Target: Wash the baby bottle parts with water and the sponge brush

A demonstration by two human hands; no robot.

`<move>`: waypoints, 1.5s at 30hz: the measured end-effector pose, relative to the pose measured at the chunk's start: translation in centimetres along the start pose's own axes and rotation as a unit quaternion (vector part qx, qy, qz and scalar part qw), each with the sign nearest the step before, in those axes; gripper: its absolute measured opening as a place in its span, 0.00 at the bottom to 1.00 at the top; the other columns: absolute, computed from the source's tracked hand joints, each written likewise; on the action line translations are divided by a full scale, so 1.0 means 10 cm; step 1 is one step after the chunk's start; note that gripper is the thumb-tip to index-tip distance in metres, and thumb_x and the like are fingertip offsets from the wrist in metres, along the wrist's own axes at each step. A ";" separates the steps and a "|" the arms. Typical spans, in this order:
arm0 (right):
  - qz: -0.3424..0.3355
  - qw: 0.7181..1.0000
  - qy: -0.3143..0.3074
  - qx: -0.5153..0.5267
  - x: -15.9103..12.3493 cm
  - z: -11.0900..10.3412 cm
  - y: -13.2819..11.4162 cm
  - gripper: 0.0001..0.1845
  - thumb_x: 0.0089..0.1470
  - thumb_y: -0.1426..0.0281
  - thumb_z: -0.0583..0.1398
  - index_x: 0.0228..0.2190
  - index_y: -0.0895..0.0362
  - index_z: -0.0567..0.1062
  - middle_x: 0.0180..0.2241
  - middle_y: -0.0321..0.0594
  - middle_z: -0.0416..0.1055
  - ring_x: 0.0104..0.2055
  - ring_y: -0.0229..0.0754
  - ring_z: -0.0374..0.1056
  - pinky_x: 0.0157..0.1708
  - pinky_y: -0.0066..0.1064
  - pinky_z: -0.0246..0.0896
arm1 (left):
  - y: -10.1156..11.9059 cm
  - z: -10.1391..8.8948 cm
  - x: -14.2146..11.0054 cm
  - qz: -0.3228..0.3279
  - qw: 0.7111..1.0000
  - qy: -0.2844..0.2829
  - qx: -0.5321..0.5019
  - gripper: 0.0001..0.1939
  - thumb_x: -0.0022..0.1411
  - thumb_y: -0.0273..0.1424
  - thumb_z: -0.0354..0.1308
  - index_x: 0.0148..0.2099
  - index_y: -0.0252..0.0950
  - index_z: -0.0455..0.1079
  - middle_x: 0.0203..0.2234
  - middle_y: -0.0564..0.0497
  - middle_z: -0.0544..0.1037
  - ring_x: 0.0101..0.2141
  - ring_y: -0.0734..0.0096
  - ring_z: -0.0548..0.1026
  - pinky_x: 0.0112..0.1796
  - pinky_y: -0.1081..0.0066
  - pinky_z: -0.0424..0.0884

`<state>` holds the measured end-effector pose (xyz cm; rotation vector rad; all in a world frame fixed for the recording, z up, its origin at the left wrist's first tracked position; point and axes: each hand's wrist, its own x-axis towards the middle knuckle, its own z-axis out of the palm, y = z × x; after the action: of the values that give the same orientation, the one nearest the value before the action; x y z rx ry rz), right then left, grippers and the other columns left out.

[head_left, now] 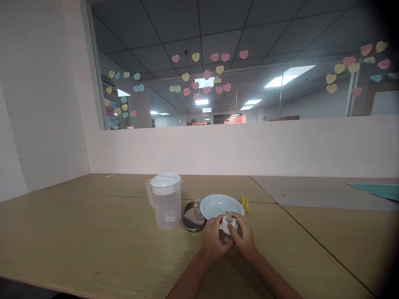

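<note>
Both hands are closed around a baby bottle (229, 224) held over the table's near side. It has a clear teat on top and a white collar. My left hand (214, 241) wraps the bottle from the left. My right hand (246, 237) grips it from the right, thumb laid on the collar. The fingers cover most of the bottle's body. Just behind it is a pale blue bowl (215, 201) with a thin utensil lying inside. To the left, a small clear glass or plastic container (198, 209) stands in a round metal tray (188, 226).
A lidded translucent pitcher (168, 203) stands left of the metal tray. Something yellow (245, 203) lies at the bowl's right. A green cloth (378, 190) is at the far right of the wooden table (93, 236). A wall with a window (218, 41) bearing heart-shaped notes rises behind.
</note>
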<state>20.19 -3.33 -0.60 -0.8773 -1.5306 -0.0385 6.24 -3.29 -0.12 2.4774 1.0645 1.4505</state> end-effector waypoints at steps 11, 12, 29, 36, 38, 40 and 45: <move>0.018 0.992 0.016 -0.120 0.05 0.06 -0.06 0.17 0.50 0.55 0.60 0.36 0.55 0.71 0.29 0.39 0.65 0.35 0.47 0.65 0.35 0.40 0.63 | -0.05 0.05 -0.03 0.034 0.999 0.015 0.017 0.37 0.50 0.34 0.57 0.62 0.33 0.53 0.45 0.41 0.73 0.44 0.56 0.72 0.46 0.55 0.68; 0.022 0.993 0.005 -0.119 0.05 0.06 -0.06 0.16 0.50 0.56 0.60 0.35 0.55 0.72 0.29 0.39 0.65 0.34 0.47 0.64 0.34 0.40 0.63 | -0.04 0.05 -0.03 0.035 0.999 0.015 0.015 0.37 0.50 0.33 0.58 0.62 0.33 0.53 0.45 0.41 0.73 0.44 0.56 0.72 0.46 0.55 0.67; 0.066 0.996 -0.061 0.013 0.05 0.00 -0.04 0.15 0.50 0.55 0.58 0.29 0.54 0.66 0.28 0.37 0.67 0.31 0.46 0.66 0.32 0.38 0.62 | -0.04 0.07 -0.02 -0.011 0.999 -0.006 -0.036 0.41 0.43 0.29 0.59 0.61 0.32 0.52 0.49 0.39 0.69 0.50 0.51 0.68 0.51 0.50 0.62; 0.015 0.998 -0.045 -0.030 0.00 0.01 0.00 0.11 0.51 0.61 0.59 0.32 0.54 0.67 0.30 0.39 0.68 0.32 0.45 0.66 0.33 0.36 0.62 | -0.09 0.01 0.00 0.071 0.997 -0.037 -0.016 0.35 0.49 0.29 0.56 0.60 0.34 0.54 0.48 0.41 0.70 0.46 0.56 0.69 0.49 0.56 0.65; -0.004 0.998 -0.048 -0.035 -0.01 0.00 0.02 0.10 0.52 0.61 0.58 0.33 0.55 0.67 0.30 0.39 0.68 0.33 0.45 0.66 0.33 0.36 0.62 | -0.09 -0.09 0.02 0.118 0.991 -0.068 -0.001 0.36 0.50 0.32 0.56 0.61 0.33 0.52 0.48 0.40 0.71 0.46 0.55 0.69 0.48 0.56 0.65; -0.025 0.998 -0.049 -0.044 -0.01 -0.01 0.04 0.10 0.52 0.62 0.58 0.34 0.55 0.67 0.31 0.39 0.68 0.33 0.45 0.65 0.34 0.36 0.62 | -0.10 -0.22 0.04 0.146 0.984 -0.099 0.012 0.36 0.51 0.33 0.55 0.62 0.34 0.52 0.47 0.41 0.71 0.44 0.55 0.70 0.46 0.56 0.65; -0.069 0.994 -0.034 -0.075 0.01 -0.02 0.07 0.12 0.50 0.63 0.60 0.35 0.56 0.67 0.32 0.39 0.69 0.34 0.45 0.65 0.35 0.36 0.62 | -0.36 -0.43 0.09 0.053 0.994 0.018 0.092 0.22 0.62 0.31 0.45 0.59 0.35 0.57 0.45 0.42 0.72 0.46 0.58 0.69 0.48 0.57 0.64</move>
<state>20.75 -2.94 -0.82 -0.8965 -1.6661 -0.2292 1.23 -1.21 1.50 2.6820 1.1359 1.4941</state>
